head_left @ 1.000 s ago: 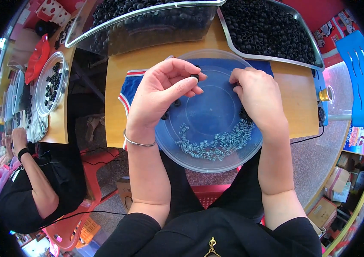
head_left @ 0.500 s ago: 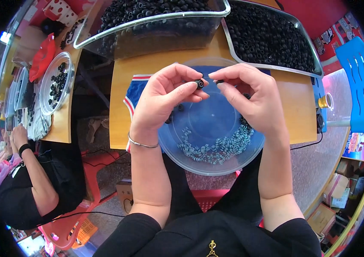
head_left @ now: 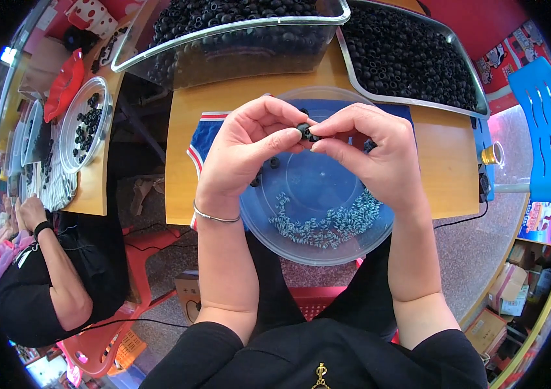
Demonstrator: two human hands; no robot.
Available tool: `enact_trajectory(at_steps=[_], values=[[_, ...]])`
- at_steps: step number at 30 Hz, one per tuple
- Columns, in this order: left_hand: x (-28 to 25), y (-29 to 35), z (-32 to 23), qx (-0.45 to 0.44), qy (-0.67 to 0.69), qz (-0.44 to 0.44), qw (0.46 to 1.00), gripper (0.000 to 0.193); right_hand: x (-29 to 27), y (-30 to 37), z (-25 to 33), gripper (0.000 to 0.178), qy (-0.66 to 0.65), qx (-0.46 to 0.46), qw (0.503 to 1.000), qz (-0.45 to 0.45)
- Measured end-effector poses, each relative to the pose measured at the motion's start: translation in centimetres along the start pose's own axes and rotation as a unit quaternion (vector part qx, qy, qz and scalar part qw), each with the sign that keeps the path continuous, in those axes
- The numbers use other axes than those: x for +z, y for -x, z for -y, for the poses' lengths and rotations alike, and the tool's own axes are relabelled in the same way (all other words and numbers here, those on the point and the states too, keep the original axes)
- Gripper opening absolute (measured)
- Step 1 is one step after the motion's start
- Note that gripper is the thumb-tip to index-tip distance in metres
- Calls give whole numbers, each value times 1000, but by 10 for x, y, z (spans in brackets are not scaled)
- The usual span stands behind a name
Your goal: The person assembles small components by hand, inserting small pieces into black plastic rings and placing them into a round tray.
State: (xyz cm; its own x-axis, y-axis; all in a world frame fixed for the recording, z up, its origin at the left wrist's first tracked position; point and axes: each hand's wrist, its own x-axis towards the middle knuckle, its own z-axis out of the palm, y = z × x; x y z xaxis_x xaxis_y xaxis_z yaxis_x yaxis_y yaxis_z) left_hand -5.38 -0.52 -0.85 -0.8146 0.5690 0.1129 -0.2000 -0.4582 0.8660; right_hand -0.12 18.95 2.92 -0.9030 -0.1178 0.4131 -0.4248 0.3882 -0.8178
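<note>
Between thumb and fingers, my left hand (head_left: 233,146) pinches a small black ring-shaped part (head_left: 303,129). My right hand (head_left: 386,152) is closed on another tiny dark piece (head_left: 315,137) and brings it against that part; its shape is mostly hidden by the fingertips. Both hands are over a round clear plastic lid-like tray (head_left: 317,258). Many small pale blue-and-dark pieces (head_left: 353,223) lie along its near side, too small to tell their kind. A few loose black round parts (head_left: 274,162) rest on it by my left hand.
Behind the tray stand a clear bin (head_left: 236,61) and a metal tray (head_left: 480,107), both full of black parts. Blue cloth (head_left: 203,139) lies on the wooden table (head_left: 181,188). At left, another person (head_left: 61,272) sits by a table with more trays.
My right hand has moved left, bringing its dark piece from just apart to touching the black part in my left hand. My left hand has stayed nearly still.
</note>
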Motion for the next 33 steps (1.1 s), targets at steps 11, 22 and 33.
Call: enact_trajectory(at_steps=[11,22,33], values=[[0,0,3,7,-31,10,999,19,0,0,-3,13,39,-26,999,-1],[-1,2,2,-18,-6,11,1000,48,2,1,0,23,67,-37,995,64],[3,4,-6,-52,-10,64,997,66,1,4,-3,21,86,-91,990,72]])
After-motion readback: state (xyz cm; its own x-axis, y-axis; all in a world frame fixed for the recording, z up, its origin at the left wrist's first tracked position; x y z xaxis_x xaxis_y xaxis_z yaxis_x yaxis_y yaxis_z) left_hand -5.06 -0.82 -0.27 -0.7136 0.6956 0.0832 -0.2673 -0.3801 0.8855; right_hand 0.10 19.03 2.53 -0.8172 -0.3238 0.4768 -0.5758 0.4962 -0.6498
